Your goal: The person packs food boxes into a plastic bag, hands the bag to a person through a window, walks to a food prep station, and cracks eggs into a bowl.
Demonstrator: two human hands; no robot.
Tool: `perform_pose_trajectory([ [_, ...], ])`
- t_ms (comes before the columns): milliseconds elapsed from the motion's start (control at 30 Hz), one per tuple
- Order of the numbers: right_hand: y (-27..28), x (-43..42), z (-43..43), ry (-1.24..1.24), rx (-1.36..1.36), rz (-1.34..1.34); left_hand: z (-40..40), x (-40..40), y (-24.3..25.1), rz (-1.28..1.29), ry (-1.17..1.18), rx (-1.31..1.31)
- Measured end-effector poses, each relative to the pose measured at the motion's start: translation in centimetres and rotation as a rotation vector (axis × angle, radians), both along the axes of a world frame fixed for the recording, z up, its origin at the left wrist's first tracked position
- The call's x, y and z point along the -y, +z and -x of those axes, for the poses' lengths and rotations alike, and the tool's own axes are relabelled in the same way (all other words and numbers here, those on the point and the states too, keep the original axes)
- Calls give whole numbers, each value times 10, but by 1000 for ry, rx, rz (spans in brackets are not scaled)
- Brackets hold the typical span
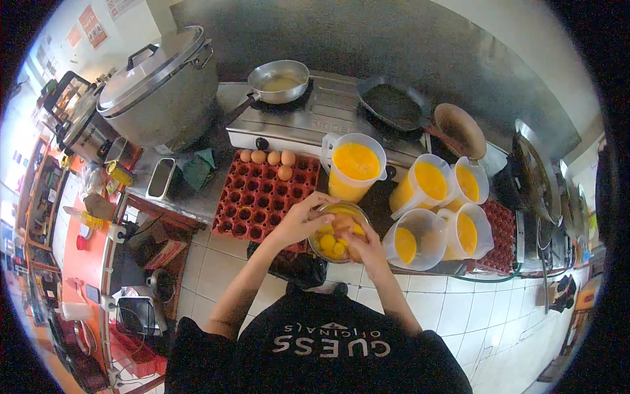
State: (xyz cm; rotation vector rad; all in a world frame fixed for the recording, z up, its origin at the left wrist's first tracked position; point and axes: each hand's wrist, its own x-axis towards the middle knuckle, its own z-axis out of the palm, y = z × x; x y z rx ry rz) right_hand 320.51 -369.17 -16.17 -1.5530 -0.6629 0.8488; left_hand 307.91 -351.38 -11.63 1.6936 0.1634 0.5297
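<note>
Over a round metal bowl of raw eggs, my left hand and my right hand meet around a brown eggshell. Fingertips of both hands touch the shell, and they partly hide it. Several whole yolks float in the bowl below. Left of the bowl lies a red egg tray, its back row holding several brown eggs. Just behind the bowl stands a clear plastic jug, nearly full of beaten egg.
Several more jugs of egg crowd the right side, beside another red tray. A gas stove at the back carries a saucepan and a dark pan. A big lidded pot, green cloth and metal tin stand left.
</note>
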Motion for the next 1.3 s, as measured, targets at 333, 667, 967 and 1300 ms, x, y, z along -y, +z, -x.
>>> perform_pose_trajectory([
  [333,-96,-11,81,512,-609,211,-15,-152,-81,-1151,644,-320],
  [667,-101,-18,104,496,-438,388,-77,-202,-97,-1400,221,-778],
  [967,-25,-5,73,545,-348,8,-45,-224,-82,-1402,78,-610],
  [1300,89,-31,34,-2,949,-260,7,-76,-11,-99,392,214],
])
